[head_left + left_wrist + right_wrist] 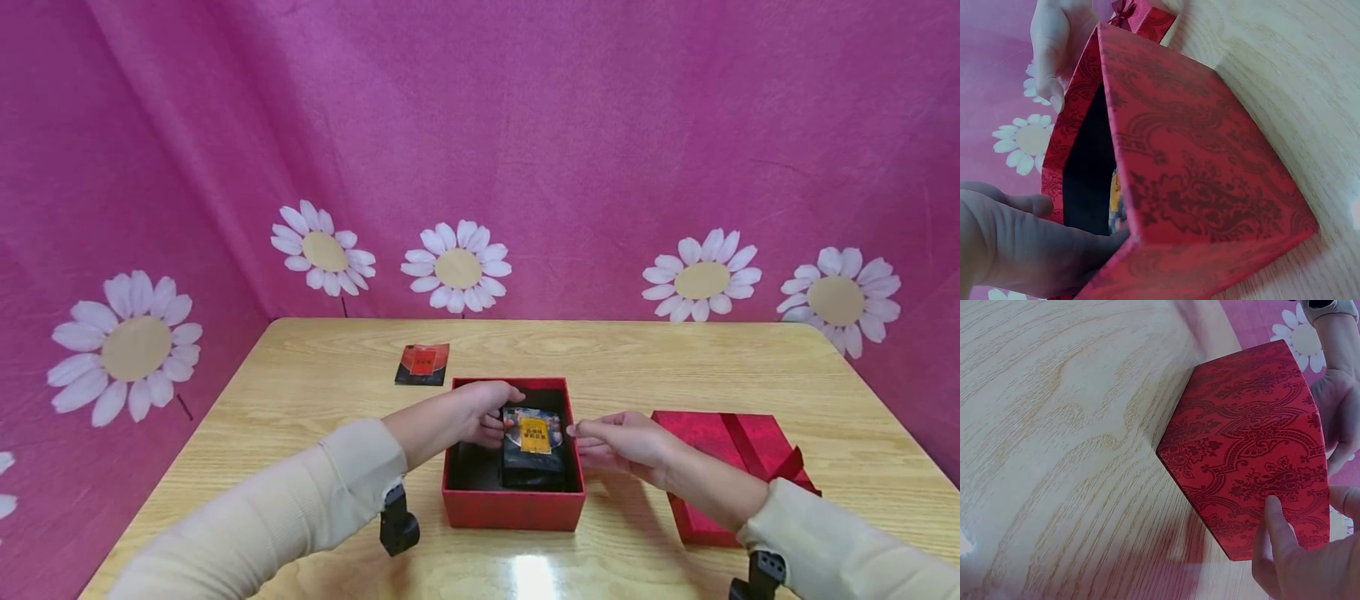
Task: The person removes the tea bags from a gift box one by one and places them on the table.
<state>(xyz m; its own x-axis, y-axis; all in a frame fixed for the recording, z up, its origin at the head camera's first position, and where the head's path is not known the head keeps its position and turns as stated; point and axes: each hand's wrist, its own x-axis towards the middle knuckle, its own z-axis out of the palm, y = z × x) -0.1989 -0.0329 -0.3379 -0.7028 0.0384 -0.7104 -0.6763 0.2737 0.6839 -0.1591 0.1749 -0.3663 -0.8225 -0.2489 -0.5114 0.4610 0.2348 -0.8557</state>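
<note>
Two bare hands at work over one red, dark-patterned rectangular cardboard box (513,510), lidless and black inside, and in it sits one black packet with a yellow label (534,467). A second packet, flat, black and red (422,365), lies alone on the pale wood table (645,367), just beyond the box's far left corner. One red square lid with ribbon and bow (708,440) rests off to the right, making two packets, one box, one lid.

The yellow-labelled packet has its printed face up and its lettering upright to the person, long axis running near to far, over in the box's right half. It lies between the hands: the left hand (480,408) dips inside with its fingers at the packet's left edge, though whether they grip it cannot be told. And the right hand (626,442) pinches the box's right wall, thumb at the rim, fingers against the outside. Behind, five large white daisies (457,267) and part of a sixth dot the magenta curtain (570,108).
</note>
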